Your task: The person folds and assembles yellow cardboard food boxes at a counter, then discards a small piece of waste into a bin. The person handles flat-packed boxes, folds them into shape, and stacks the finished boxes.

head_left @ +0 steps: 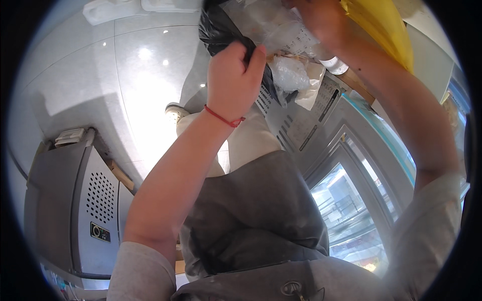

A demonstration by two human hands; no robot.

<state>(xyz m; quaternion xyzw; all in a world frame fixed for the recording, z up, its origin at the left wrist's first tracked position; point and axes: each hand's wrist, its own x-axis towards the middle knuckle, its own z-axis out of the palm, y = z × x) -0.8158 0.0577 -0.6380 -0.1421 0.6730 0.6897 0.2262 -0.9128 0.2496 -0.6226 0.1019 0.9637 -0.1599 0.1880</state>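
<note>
My left hand (232, 75) is closed on a bunched black plastic bag (217, 31), and its fingers wrap the gathered edge. Clear plastic packaging (261, 20) lies beside the bag at the top of the view. Over that packaging reaches my right hand (321, 22), blurred, its fingertips cut by the upper edge, so whether they grip anything does not show. A crumpled clear plastic bag (289, 74) and a piece of pale paper (312, 88) sit just below. Close to my right wrist stands a white cylindrical object (334, 65). A yellow plastic bag (384, 30) is behind my right forearm.
At right is a refrigerated cabinet with a glass door (346, 210) and a vented grey panel (301, 120). A grey metal cabinet (98, 200) with round holes stands at lower left. Glossy tiled floor (70, 65) lies at left, with white containers (113, 10) at the far edge.
</note>
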